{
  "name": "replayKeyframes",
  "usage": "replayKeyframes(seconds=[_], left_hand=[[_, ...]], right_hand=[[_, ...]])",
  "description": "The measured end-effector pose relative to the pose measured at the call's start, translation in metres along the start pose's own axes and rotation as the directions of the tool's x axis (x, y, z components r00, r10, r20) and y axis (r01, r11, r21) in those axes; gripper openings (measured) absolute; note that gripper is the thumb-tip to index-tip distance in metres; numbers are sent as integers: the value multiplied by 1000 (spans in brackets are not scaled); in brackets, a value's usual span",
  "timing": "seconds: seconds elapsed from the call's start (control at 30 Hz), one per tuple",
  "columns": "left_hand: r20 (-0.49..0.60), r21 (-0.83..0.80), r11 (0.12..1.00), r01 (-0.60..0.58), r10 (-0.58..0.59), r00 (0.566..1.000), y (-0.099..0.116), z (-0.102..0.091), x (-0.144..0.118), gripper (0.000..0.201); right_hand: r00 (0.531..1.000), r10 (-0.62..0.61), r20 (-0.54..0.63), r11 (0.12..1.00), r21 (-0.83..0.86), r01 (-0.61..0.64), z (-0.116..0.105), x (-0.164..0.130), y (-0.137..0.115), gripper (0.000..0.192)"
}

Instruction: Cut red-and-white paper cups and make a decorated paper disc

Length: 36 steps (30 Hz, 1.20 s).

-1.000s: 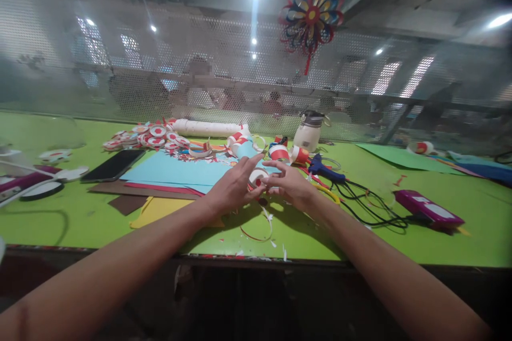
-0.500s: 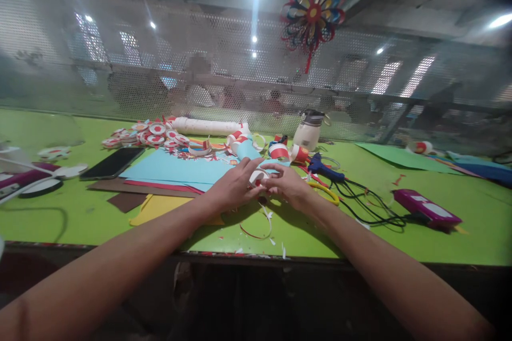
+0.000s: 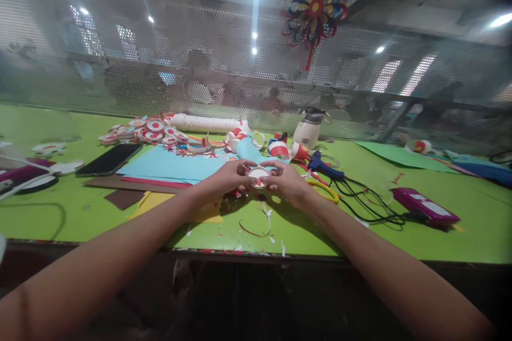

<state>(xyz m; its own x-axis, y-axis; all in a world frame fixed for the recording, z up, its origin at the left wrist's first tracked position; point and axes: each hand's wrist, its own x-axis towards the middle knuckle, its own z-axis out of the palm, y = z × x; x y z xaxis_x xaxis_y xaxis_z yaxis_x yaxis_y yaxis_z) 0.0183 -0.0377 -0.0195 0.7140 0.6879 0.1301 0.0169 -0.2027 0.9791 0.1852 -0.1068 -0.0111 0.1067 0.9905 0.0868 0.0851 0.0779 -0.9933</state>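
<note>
Both of my hands meet over the green table (image 3: 360, 234), pinching a small white and red paper ring (image 3: 258, 176) between them. My left hand (image 3: 228, 177) grips its left side with fingers curled in. My right hand (image 3: 286, 179) holds its right side with thumb and forefinger. Below the hands lie thin curled paper strips (image 3: 256, 229) and small scraps. Behind the hands is a stack of coloured paper sheets, light blue (image 3: 172, 166) on top.
A pile of several red and white paper discs (image 3: 148, 132) and a white roll (image 3: 208, 123) lie at the back left. A phone (image 3: 106, 159), a blue glue gun (image 3: 326, 166) with black cable, a white bottle (image 3: 309, 129) and a magenta box (image 3: 426, 206) are around. A paper pinwheel (image 3: 316, 2) hangs above.
My left hand's fingers, stretched out a second ago, have curled in onto the ring. Both hands have lifted it slightly and turned its open face toward me.
</note>
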Motion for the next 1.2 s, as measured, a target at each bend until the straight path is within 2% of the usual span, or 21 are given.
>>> replayKeyframes(seconds=[0.1, 0.2, 0.33, 0.43, 0.53, 0.6, 0.73, 0.83, 1.03, 1.13, 1.2], left_hand=[[75, -17, 998, 62, -60, 995, 2, 0, -3, 37], [91, -12, 996, 94, -92, 992, 5, 0, -6, 34], [-13, -53, 991, 121, -121, 993, 10, 1, -6, 34], [-132, -128, 985, 120, -137, 982, 13, 1, -5, 34], [-192, -213, 974, 77, -119, 974, 12, 0, -2, 36], [-205, -233, 971, 58, -107, 973, 9, -2, 0, 38], [-220, -187, 982, 33, -74, 973, 6, -2, 3, 35], [-219, -135, 991, 20, -49, 975, 7, -2, 2, 33], [-202, -52, 998, 40, -50, 978, 7, -1, 2, 31], [-171, -13, 999, 51, -53, 984, 5, 0, 2, 32], [-196, 16, 999, 40, -36, 980, 5, 0, 3, 32]], right_hand=[[997, -33, 67, 996, -81, 38, 2, -4, -2, 45], [992, -58, 110, 990, -118, 71, 4, -6, -4, 42], [996, -73, 47, 992, -99, 78, 3, -4, -4, 36], [983, -178, -41, 973, -155, 169, 0, -2, -3, 36], [920, -386, -64, 878, -331, 345, -1, -2, -3, 30], [865, -501, -23, 778, -450, 439, -1, -4, -3, 21], [795, -592, 132, 579, -617, 533, 2, -8, -1, 19], [783, -594, 187, 495, -682, 538, 4, -10, -2, 22], [761, -613, 213, 418, -730, 541, 5, -9, -1, 20], [742, -633, 221, 332, -788, 518, 5, -8, 2, 19], [751, -616, 235, 266, -836, 480, 6, -9, 4, 18]])
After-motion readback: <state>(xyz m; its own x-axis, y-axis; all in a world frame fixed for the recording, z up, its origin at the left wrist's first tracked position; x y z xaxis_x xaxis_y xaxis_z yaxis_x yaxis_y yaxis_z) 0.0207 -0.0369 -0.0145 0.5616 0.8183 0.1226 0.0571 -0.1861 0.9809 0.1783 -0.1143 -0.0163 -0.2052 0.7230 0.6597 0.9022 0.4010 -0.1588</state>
